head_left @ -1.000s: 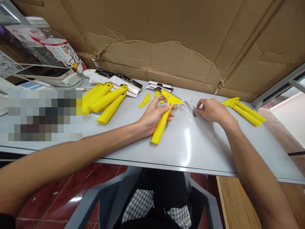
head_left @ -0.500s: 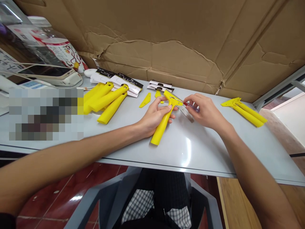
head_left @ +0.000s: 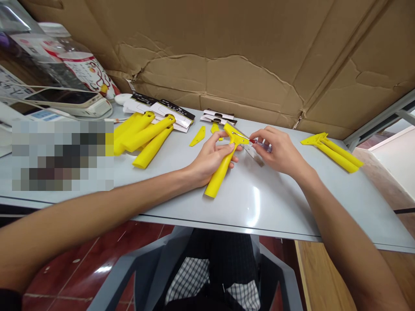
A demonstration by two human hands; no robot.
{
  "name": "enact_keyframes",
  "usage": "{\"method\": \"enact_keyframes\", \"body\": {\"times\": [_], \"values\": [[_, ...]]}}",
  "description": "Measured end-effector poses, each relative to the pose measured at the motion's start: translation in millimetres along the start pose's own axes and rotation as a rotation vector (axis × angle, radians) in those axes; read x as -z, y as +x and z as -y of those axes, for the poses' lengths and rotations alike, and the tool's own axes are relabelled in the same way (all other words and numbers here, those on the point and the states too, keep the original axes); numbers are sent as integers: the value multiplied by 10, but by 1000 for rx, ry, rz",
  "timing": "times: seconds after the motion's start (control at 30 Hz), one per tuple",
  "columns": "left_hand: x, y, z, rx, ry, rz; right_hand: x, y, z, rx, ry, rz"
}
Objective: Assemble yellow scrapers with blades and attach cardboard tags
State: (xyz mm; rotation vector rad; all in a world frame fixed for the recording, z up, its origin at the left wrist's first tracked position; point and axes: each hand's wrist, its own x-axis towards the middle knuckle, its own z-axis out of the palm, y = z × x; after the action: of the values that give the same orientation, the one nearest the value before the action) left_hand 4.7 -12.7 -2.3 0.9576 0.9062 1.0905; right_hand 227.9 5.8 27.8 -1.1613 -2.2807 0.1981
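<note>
Here's the left hand point(head_left: 210, 159) gripping a yellow plastic scraper point(head_left: 220, 172) by its handle, and the right hand point(head_left: 282, 152) pinching a small screwdriver point(head_left: 264, 145), tip right at the scraper's head, over a steel blade point(head_left: 253, 152) on the grey table point(head_left: 275, 203), with loose yellow handles point(head_left: 147, 138) off to the left!

On the desk point(head_left: 279, 207), a pile of plastic scraper handles point(head_left: 142, 138) lies left of centre, with card packaging point(head_left: 158, 109) directly behind it and a smaller card stack point(head_left: 218, 117) farther right along the back edge. A scraper point(head_left: 330, 151) lies near the right end, and a smartphone point(head_left: 61, 97) sits at the back left. A cardboard sheet point(head_left: 207, 56) stands behind the desk, along its back edge.
</note>
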Motion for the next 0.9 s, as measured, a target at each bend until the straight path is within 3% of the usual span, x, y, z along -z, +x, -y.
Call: {"method": "enact_keyframes", "body": {"times": [0.23, 0.37, 0.57, 0.9], "values": [[-4, -20, -14, 13, 41, -1, 29, -13, 20, 54, -53, -81], [-17, -34, -38, 35, 35, -10, 80, -13, 72, 85, 38, -169], [-20, -49, -40, 41, 19, 33, 62, 16, 188, 11, 155, -341], [-11, -44, -37, 49, 13, 32, 90, 2, 177, -149, 67, -293]]}}
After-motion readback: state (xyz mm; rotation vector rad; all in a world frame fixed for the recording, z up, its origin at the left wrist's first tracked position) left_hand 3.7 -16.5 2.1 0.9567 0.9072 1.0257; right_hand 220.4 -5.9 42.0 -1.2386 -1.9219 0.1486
